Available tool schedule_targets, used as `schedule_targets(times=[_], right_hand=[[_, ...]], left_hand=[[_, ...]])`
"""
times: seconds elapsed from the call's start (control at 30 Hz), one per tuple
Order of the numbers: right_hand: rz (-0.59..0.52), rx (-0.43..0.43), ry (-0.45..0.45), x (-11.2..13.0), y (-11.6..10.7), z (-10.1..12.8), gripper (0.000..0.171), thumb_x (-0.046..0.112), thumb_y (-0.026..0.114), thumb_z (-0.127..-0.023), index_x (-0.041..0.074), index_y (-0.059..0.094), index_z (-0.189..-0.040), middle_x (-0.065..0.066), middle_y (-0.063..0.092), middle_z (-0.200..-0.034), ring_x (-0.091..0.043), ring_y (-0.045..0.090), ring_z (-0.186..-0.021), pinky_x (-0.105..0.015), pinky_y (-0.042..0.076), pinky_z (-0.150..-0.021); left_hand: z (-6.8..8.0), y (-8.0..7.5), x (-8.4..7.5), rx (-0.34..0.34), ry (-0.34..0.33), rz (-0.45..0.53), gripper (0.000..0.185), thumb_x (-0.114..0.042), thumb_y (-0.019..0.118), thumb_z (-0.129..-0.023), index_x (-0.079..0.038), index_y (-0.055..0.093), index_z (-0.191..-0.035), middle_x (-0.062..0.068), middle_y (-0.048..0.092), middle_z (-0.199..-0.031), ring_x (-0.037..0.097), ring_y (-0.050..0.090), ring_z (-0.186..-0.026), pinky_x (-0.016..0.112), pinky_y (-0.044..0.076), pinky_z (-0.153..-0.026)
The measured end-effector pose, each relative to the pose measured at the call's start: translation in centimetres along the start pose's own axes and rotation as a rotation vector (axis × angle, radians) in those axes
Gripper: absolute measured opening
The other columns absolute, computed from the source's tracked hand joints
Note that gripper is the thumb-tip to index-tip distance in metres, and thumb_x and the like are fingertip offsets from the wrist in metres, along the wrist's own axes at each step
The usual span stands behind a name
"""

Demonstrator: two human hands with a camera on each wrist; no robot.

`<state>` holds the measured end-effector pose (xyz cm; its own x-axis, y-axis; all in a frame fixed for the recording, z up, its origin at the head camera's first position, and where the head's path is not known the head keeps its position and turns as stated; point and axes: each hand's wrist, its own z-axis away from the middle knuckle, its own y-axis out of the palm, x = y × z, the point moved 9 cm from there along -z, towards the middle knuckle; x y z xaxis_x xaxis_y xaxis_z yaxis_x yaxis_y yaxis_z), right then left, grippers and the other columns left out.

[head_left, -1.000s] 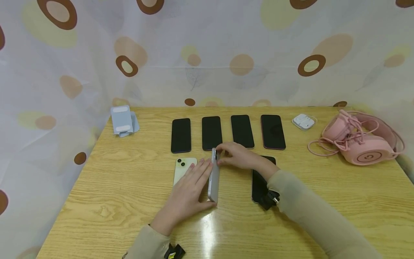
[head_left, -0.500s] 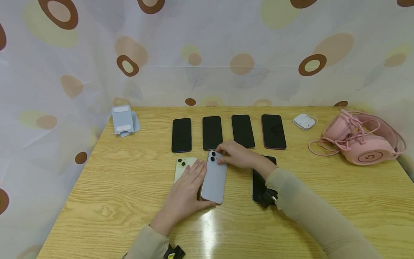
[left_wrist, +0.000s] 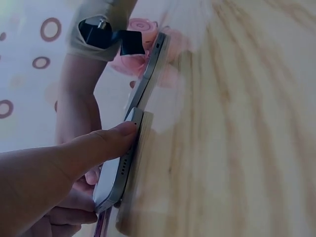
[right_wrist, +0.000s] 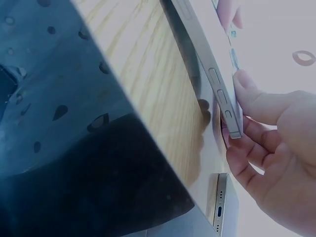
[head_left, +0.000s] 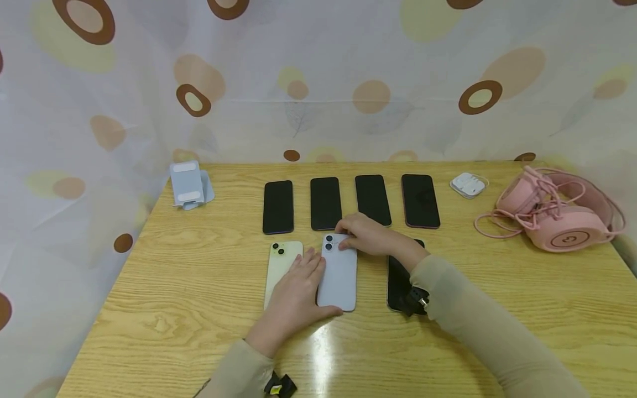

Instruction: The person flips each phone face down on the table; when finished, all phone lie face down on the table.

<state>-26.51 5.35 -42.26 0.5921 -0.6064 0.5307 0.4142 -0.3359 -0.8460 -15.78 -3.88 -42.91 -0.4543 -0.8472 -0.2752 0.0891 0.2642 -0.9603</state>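
Head, right hand (head_left: 367, 235) curled, pinching lilac phone (head_left: 339, 282)

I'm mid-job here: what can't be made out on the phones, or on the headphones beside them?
Screen of the lavender phone: head view, its back faces up.
Lower right of the yellow phone: head view, behind the left hand.
Right part of the dark phone: head view, behind the right forearm and wrist camera.
Mark on the pink headphones: head view, too small.
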Motion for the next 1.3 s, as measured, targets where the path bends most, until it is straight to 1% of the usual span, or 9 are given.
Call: schedule_targets(times=[0.2, 0.43, 0.63, 0.77, 0.9, 1.03, 1.2, 1.3], right_hand=[[0.017, -0.003, 0.008, -0.2, 0.1, 0.1, 0.027, 0.02, 0.068, -0.088, 0.004, 0.066, -0.11, -0.005, 0.062, -0.101, -0.021, 0.049, -0.091, -0.036, 0.042, -0.082], [0.012, -0.007, 0.01, -0.4, 0.3, 0.1, 0.026, 0.019, 0.068, -0.089, 0.004, 0.066, -0.111, -0.006, 0.061, -0.103, -0.022, 0.048, -0.093, -0.036, 0.042, -0.082], [0.019, -0.017, -0.008, -0.3, 0.3, 0.5, 0.029, 0.016, 0.066, -0.091, 0.002, 0.065, -0.115, -0.01, 0.061, -0.11, -0.026, 0.051, -0.102, -0.041, 0.042, -0.09], [0.035, -0.008, -0.01, -0.4, 0.2, 0.9, 0.032, 0.016, 0.066, -0.09, 0.002, 0.063, -0.119, -0.011, 0.06, -0.117, -0.028, 0.051, -0.109, -0.043, 0.04, -0.094], [0.048, -0.006, -0.004, -0.5, -0.5, 2.0, 0.035, 0.016, 0.067, -0.09, 0.003, 0.062, -0.122, -0.011, 0.059, -0.12, -0.027, 0.049, -0.107, -0.043, 0.039, -0.091], [0.072, -0.019, -0.013, -0.7, -1.5, 3.5, 0.035, 0.016, 0.068, -0.089, 0.004, 0.063, -0.122, -0.011, 0.058, -0.121, -0.028, 0.048, -0.107, -0.044, 0.04, -0.09], [0.09, -0.043, -0.01, -1.6, -2.7, 5.9, 0.035, 0.015, 0.07, -0.087, 0.003, 0.063, -0.12, -0.012, 0.057, -0.12, -0.032, 0.049, -0.112, -0.05, 0.04, -0.093], [0.107, -0.063, -0.007, -2.3, -3.4, 7.3, 0.035, 0.013, 0.07, -0.087, 0.002, 0.063, -0.12, -0.013, 0.058, -0.119, -0.033, 0.05, -0.111, -0.051, 0.04, -0.093]], left_hand=[[-0.2, 0.3, -0.4, -0.003, -0.023, -0.034, 0.103, -0.067, 0.071, -0.069, 0.005, 0.045, -0.139, 0.016, 0.041, -0.146, 0.026, 0.025, -0.141, 0.036, 0.014, -0.115], [-0.2, 0.7, -0.3, 0.008, -0.047, -0.046, 0.103, -0.069, 0.068, -0.071, 0.002, 0.044, -0.14, 0.013, 0.041, -0.146, 0.024, 0.023, -0.142, 0.034, 0.014, -0.115], [-0.1, 0.9, -0.3, 0.022, -0.053, -0.028, 0.101, -0.068, 0.067, -0.073, 0.002, 0.043, -0.141, 0.013, 0.04, -0.147, 0.025, 0.022, -0.142, 0.035, 0.015, -0.114], [-0.1, 0.9, -0.3, 0.025, -0.054, -0.023, 0.1, -0.068, 0.067, -0.073, 0.002, 0.042, -0.142, 0.013, 0.039, -0.147, 0.025, 0.022, -0.142, 0.035, 0.015, -0.114], [-0.2, 0.8, -0.5, 0.024, -0.043, -0.022, 0.099, -0.067, 0.067, -0.074, 0.001, 0.041, -0.142, 0.012, 0.039, -0.148, 0.025, 0.022, -0.142, 0.036, 0.015, -0.114], [-0.5, 0.9, -1.1, 0.038, -0.029, 0.011, 0.098, -0.065, 0.067, -0.076, 0.0, 0.039, -0.144, 0.011, 0.036, -0.15, 0.024, 0.021, -0.142, 0.036, 0.015, -0.114], [-1.4, 0.9, -2.5, 0.042, 0.016, 0.056, 0.094, -0.062, 0.066, -0.079, -0.003, 0.038, -0.145, 0.01, 0.033, -0.151, 0.023, 0.02, -0.142, 0.035, 0.014, -0.114], [-2.2, 1.0, -3.5, 0.037, 0.051, 0.056, 0.092, -0.062, 0.064, -0.08, -0.004, 0.038, -0.146, 0.008, 0.033, -0.152, 0.021, 0.02, -0.142, 0.035, 0.014, -0.114]])
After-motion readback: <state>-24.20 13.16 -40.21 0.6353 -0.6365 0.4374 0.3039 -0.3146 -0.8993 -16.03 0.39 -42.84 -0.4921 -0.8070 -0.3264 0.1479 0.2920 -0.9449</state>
